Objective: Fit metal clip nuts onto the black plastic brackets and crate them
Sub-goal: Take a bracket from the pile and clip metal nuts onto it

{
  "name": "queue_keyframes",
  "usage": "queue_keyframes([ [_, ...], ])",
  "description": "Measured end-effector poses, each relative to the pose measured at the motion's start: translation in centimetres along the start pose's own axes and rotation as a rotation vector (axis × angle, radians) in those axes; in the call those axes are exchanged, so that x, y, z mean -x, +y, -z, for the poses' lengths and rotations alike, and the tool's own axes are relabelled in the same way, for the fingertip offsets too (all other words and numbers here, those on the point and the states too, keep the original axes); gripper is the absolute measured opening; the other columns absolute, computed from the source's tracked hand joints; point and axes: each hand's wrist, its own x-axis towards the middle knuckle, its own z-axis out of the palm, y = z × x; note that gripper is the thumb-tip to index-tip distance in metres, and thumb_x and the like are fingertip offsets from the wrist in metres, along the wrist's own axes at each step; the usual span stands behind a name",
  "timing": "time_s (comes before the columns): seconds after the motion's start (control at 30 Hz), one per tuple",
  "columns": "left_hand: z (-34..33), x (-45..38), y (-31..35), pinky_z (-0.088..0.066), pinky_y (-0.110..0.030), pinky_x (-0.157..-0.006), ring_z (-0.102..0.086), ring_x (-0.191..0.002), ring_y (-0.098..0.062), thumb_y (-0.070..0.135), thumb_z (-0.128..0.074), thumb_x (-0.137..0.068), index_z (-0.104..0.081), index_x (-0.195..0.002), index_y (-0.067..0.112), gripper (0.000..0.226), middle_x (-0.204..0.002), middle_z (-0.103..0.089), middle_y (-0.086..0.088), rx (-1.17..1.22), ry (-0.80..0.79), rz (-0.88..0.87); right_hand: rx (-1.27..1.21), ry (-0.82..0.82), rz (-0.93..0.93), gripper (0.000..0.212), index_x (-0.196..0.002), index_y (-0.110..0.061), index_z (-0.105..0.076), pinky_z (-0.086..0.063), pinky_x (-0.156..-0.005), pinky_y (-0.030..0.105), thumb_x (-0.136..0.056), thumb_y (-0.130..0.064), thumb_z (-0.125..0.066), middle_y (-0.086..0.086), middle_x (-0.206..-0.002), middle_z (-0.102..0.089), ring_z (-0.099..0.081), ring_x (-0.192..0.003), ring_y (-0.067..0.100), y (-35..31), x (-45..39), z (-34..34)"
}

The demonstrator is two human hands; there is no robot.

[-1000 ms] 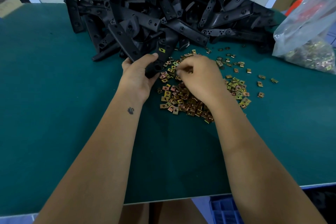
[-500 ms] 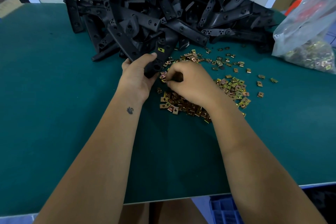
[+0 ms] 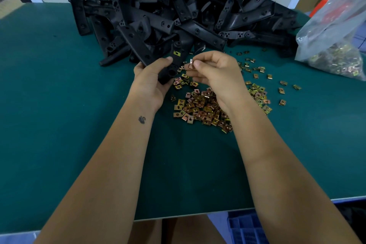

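Holding one black bracket (image 3: 172, 65) up off the desk (image 3: 59, 125), the left hand (image 3: 150, 79) wraps its fingers round the lower half, thumb on the near face. This leaves the upper end free and turned toward the right hand. One clip nut already sits on that bracket (image 3: 176, 53), just beyond the left thumb. So, as I judge it, the second fitting on this piece is in progress.

The right hand (image 3: 215, 73) pinches a single clip nut (image 3: 191, 64) between thumb and forefinger. It is lifted clear of the loose nuts and sits just beside the bracket's edge, not yet touching it. Which way the nut's open side faces cannot be told. Probable reason for the pinch: it keeps the nut's mouth free to slide over the plastic edge.

The pile of loose clip nuts (image 3: 200, 105) lies directly under and below the right wrist, within short reach. The heap of unfitted brackets (image 3: 188, 10) rises just beyond both hands.

Containers: a clear plastic bag (image 3: 334, 31), well off to the right of the right hand, holds more nuts, slumped at its bottom. A blue crate (image 3: 247, 228) shows below the desk edge, near the right elbow; its contents are not visible.
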Motion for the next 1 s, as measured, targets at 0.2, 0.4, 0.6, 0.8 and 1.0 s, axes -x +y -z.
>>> queue_keyframes([
  [0.2, 0.1, 0.4, -0.4, -0.054, -0.023, -0.068, -0.064, -0.094, -0.009, 0.012, -0.078, -0.078, -0.038, -0.13, 0.02, 0.066, -0.108, -0.062, 0.005, -0.543, 0.028, -0.193, 0.024, 0.071, 0.004, 0.018, -0.084, -0.021, -0.072, -0.055, -0.077, 0.025, -0.092, -0.007, -0.064, -0.004, -0.079, -0.07, -0.063, -0.076, 0.008, 0.1, -0.1, 0.3],
  [0.4, 0.3, 0.9, -1.0, -0.039, -0.037, -0.097, -0.045, -0.122, -0.03, 0.033, -0.075, -0.078, -0.031, -0.144, 0.015, 0.082, -0.135, -0.05, -0.007, -1.275, 0.081, -0.493, -0.124, 0.057, -0.055, 0.015, -0.091, -0.01, -0.069, -0.054, -0.066, 0.02, -0.096, -0.004, -0.057, -0.001, -0.074, -0.072, -0.064, -0.067, 0.009, 0.0, -0.1, 0.3],
  [0.6, -0.4, 2.2, -0.5, -0.022, -0.035, -0.1, -0.028, -0.134, -0.023, 0.036, -0.06, -0.089, -0.049, -0.141, 0.026, 0.054, -0.142, -0.043, 0.003, -1.247, 0.215, -0.854, -0.076, 0.074, -0.045, 0.015, -0.089, -0.011, -0.069, -0.055, -0.069, 0.023, -0.096, -0.004, -0.057, 0.0, -0.075, -0.072, -0.065, -0.07, 0.011, 0.1, -0.3, 0.1],
  [0.8, -0.7, 2.7, -0.9, -0.035, -0.036, -0.098, -0.046, -0.114, -0.015, 0.032, -0.06, -0.095, -0.074, -0.097, 0.03, 0.014, -0.092, -0.061, 0.019, -1.129, -0.137, -0.77, -0.033, 0.079, -0.005, 0.013, -0.087, -0.013, -0.07, -0.054, -0.071, 0.024, -0.093, -0.005, -0.061, 0.004, -0.081, -0.071, -0.065, -0.076, 0.014, 0.3, -0.3, 0.0],
  [1.0, -0.5, 2.4, -0.6, -0.042, -0.047, -0.101, -0.054, -0.111, -0.018, 0.029, -0.064, -0.092, -0.074, -0.091, 0.028, 0.011, -0.085, -0.063, 0.022, -1.087, -0.11, -0.717, -0.075, 0.141, 0.009, 0.012, -0.092, -0.017, -0.068, -0.054, -0.07, 0.023, -0.094, -0.007, -0.061, 0.003, -0.08, -0.068, -0.064, -0.073, 0.011, 0.1, -0.2, 0.4],
])
